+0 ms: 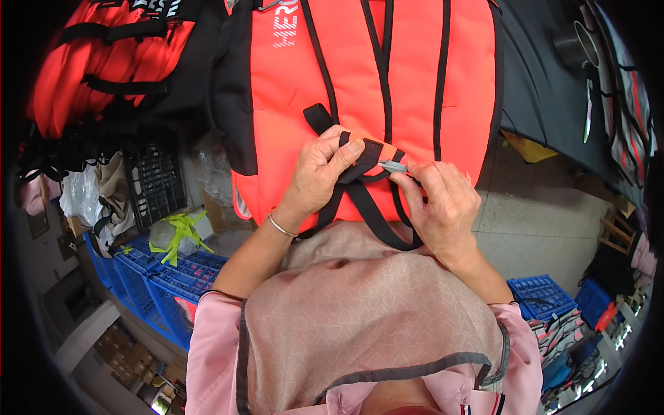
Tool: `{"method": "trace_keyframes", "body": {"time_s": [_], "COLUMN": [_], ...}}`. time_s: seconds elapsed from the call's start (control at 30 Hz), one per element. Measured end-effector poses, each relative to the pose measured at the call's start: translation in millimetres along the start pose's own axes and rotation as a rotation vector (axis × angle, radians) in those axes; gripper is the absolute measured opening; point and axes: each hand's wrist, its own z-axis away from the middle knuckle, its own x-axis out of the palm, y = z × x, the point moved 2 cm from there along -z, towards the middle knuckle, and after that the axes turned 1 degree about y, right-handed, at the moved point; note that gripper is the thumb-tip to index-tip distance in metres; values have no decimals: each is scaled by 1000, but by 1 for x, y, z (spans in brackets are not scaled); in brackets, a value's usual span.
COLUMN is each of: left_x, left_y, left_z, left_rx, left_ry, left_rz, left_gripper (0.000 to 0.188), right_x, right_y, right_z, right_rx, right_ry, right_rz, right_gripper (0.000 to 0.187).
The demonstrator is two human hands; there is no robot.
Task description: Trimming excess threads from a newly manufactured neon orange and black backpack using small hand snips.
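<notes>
A bright orange-red bag [277, 124] with black side panels and black trim lines lies in front of me. My left hand [321, 169] pinches an orange strap tab [360, 140] edged and stitched with black webbing, the thumb pressing on top. In my right hand [443, 200], a small grey pointed tool [395, 167], perhaps thread snips, is held between thumb and fingers. Its tip meets the edge of the tab's black webbing. Below both hands, a loop of black webbing strap [373, 218] hangs over the bag's near edge.
More red bags [131, 62] are piled at the far left. Blue plastic crates [159, 277] stand low on the left, and another blue crate [543, 297] is at the right. A metal cylinder [577, 45] and a thin white tool [588, 111] lie on the dark-covered table [532, 90].
</notes>
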Motion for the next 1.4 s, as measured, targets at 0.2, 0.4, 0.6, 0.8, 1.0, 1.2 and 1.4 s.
{"method": "trace_keyframes", "body": {"time_s": [0.2, 0.4, 0.6, 0.8, 1.0, 1.2, 1.4], "left_x": [2, 0, 0, 1, 2, 3, 0], "left_y": [-5, -7, -7, -1, -3, 0, -1], "left_z": [1, 1, 1, 2, 10, 10, 11], "left_rx": [8, 17, 39, 71, 166, 187, 163], "left_ry": [47, 24, 16, -40, -52, -84, -95], "left_rz": [-1, 25, 35, -77, -128, -202, -212], "left_gripper": [34, 38, 34, 20, 24, 21, 16], "right_x": [8, 1, -2, -3, -18, -14, -15], "right_y": [12, 25, 15, 20, 27, 17, 12], "right_z": [5, 7, 8, 6, 7, 2, -6], "right_rx": [469, 761, 388, 279, 459, 107, -15], "right_ry": [-203, -197, -62, -88, -88, -37, -54], "right_rz": [-465, -884, -487, -406, -506, -301, -171], "right_gripper": [17, 13, 18, 16, 22, 23, 25]}}
